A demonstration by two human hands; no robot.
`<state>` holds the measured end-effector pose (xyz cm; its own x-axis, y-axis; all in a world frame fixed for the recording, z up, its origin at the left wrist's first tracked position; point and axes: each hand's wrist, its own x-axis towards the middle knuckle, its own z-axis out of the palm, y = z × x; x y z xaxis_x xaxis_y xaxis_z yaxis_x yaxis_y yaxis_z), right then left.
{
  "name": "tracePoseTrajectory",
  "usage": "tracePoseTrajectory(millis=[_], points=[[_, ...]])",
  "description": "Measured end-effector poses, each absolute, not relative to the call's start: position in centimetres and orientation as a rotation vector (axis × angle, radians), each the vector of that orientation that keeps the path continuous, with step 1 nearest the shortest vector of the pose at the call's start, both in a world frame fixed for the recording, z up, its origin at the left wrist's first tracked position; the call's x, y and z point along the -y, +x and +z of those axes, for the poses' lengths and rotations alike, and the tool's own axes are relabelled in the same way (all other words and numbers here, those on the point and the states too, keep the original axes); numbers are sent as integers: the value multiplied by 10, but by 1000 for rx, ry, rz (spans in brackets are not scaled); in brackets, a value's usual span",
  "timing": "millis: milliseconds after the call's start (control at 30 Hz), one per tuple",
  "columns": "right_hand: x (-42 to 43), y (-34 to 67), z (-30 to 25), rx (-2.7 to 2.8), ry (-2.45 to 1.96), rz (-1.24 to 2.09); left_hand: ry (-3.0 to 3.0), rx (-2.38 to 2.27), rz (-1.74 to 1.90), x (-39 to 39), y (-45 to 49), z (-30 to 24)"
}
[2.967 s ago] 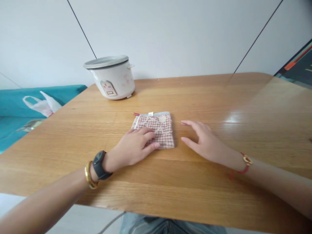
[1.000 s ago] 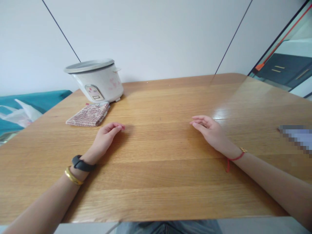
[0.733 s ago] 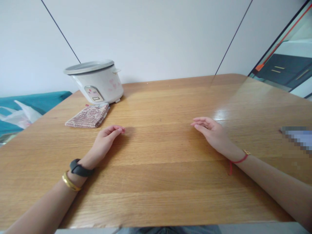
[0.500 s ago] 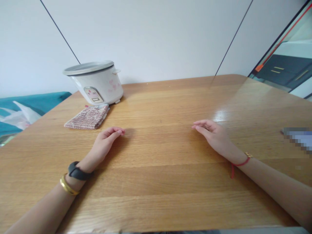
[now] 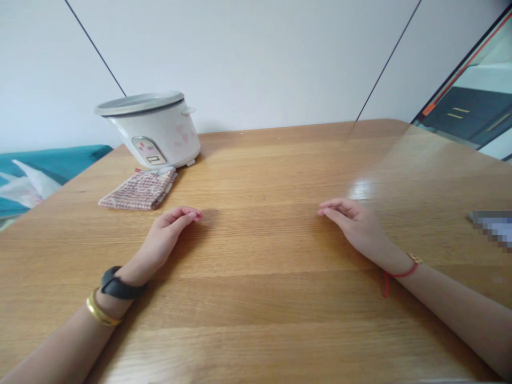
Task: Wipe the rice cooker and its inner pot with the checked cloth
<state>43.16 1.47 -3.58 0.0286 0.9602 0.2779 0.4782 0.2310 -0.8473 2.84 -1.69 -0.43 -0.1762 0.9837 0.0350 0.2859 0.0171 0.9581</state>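
Observation:
My left hand [image 5: 170, 232] rests on the wooden table [image 5: 260, 256], fingers loosely bent and the thumb lying close to the index finger. Nothing shows in it. Nearest to it, just beyond, is a folded red-and-white checked cloth [image 5: 138, 190], which it does not touch. Behind the cloth stands a white rice cooker [image 5: 160, 133] with a pink flower print and a grey rim; its inside is hidden. On the right side of the table lies my right hand [image 5: 352, 221], holding nothing, with its fingers gently curved and a slight gap at the thumb.
A pale wall [image 5: 272, 64] rises behind the table. A blurred-out flat object [image 5: 494, 226] lies at the right edge. Beyond the left side, a white plastic bag [image 5: 30, 184] sits on a teal seat [image 5: 80, 160]. Dark cabinets [image 5: 468, 114] show at far right.
The view has shifted slightly: the cooker and cloth appear a little higher and farther left, the right hand a little farther right. Both hands keep nearly the same pose.

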Motion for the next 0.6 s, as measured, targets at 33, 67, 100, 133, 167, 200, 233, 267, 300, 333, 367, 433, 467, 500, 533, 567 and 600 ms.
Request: tracePoseTrajectory(millis=[33, 67, 100, 133, 167, 200, 233, 267, 300, 333, 367, 433, 467, 500, 533, 567, 600], points=[[-15, 431, -36, 1590, -1385, 664, 1334, -1555, 1196, 17, 28, -5], [-15, 431, -36, 1587, -1389, 669, 1335, -1557, 1193, 17, 28, -5], [-15, 431, -36, 1583, -1391, 676, 1340, -1565, 1188, 17, 28, -4], [-15, 431, -36, 1579, -1391, 686, 1347, -1573, 1183, 17, 29, -4], [-14, 431, -36, 1577, -1394, 693, 1356, -1581, 1178, 17, 29, -3], [-14, 431, -36, 1580, -1398, 691, 1365, -1589, 1170, 18, 29, -2], [-14, 432, -36, 1586, -1403, 684, 1373, -1597, 1162, 18, 29, -2], [-14, 432, -35, 1594, -1409, 674, 1379, -1602, 1153, 18, 29, -2], [-13, 432, -35, 1603, -1415, 664, 1383, -1604, 1148, 18, 29, -2], [-13, 432, -35, 1611, -1419, 655, 1386, -1605, 1142, 18, 28, -2], [-12, 432, -34, 1615, -1422, 650, 1388, -1606, 1138, 18, 28, -3], [-12, 432, -34, 1618, -1427, 651, 1388, -1603, 1137, 18, 26, -5], [-12, 432, -34, 1619, -1429, 654, 1385, -1602, 1136, 18, 26, -5], [-12, 432, -34, 1620, -1428, 657, 1381, -1601, 1136, 17, 25, -6], [-12, 432, -34, 1622, -1426, 661, 1377, -1601, 1136, 17, 25, -6], [-12, 432, -34, 1624, -1423, 659, 1374, -1602, 1137, 17, 25, -6], [-12, 432, -34, 1627, -1420, 651, 1373, -1604, 1136, 17, 25, -6]])
